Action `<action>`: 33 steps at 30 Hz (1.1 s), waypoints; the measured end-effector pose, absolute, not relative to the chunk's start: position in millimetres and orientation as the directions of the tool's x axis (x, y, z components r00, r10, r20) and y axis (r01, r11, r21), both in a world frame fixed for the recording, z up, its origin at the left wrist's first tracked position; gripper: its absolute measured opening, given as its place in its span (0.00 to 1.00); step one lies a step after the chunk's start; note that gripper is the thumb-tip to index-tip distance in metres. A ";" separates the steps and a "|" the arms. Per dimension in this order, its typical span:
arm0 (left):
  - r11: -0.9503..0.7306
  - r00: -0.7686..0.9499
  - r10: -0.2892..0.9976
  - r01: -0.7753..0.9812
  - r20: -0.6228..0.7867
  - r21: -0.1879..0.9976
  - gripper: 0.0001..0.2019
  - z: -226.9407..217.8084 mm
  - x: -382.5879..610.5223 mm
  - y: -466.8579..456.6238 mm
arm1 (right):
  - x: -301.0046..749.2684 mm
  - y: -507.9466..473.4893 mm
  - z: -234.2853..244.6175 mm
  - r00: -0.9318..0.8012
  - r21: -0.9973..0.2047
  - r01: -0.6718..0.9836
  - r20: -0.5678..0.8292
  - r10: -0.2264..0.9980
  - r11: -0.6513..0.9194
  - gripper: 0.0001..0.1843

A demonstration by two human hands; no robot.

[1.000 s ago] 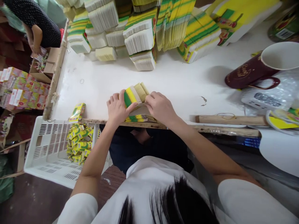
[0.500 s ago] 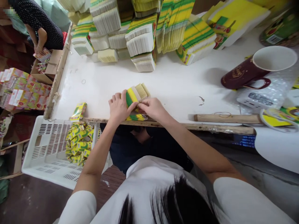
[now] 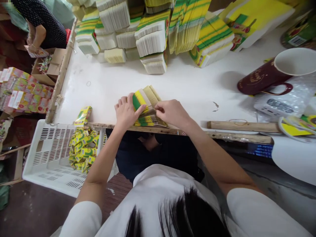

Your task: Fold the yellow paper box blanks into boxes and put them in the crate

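where folded cartons point(image 3: 146, 98) lie partly hidden under the left hand point(image 3: 126, 110), that hand is spread, thumb across them; right hand point(image 3: 172, 113) curled at their right end, cannot tell whether pinching; farther right, mug point(image 3: 259, 79) cut off.

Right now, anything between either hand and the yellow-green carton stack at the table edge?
Nothing visible. The left hand is on the left end of the carton stack; the right hand is at its right end, though fingertip contact is unclear. The mug sits off to the right, out of the way.
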State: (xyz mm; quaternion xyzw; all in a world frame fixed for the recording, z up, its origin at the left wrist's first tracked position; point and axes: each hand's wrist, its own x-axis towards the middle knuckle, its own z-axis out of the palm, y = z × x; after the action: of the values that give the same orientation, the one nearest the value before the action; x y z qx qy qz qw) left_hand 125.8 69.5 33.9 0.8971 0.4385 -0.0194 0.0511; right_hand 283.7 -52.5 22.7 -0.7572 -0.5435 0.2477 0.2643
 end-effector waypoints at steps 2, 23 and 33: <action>-0.608 0.613 0.785 0.790 -0.087 0.080 0.35 34.2 126.2 69.4 | 294.8 -63.4 25.1 0.064 -0.703 0.694 -0.153 0.986 -0.155 0.13; -0.605 0.603 0.790 0.796 -0.112 0.015 0.33 38.2 128.5 65.7 | 279.4 -47.2 7.9 0.276 -0.453 0.873 0.154 0.949 -0.180 0.12; -0.642 0.640 0.762 0.766 -0.094 0.012 0.37 35.6 124.9 65.7 | 268.2 -26.1 2.5 0.379 -0.432 0.836 0.007 0.925 -0.339 0.14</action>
State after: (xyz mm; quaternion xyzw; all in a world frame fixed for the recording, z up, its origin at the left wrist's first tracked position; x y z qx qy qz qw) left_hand 124.9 65.7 35.6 0.9052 0.4222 -0.0402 0.0255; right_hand 268.2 -26.1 2.5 -0.8093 -0.5440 0.1205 0.1861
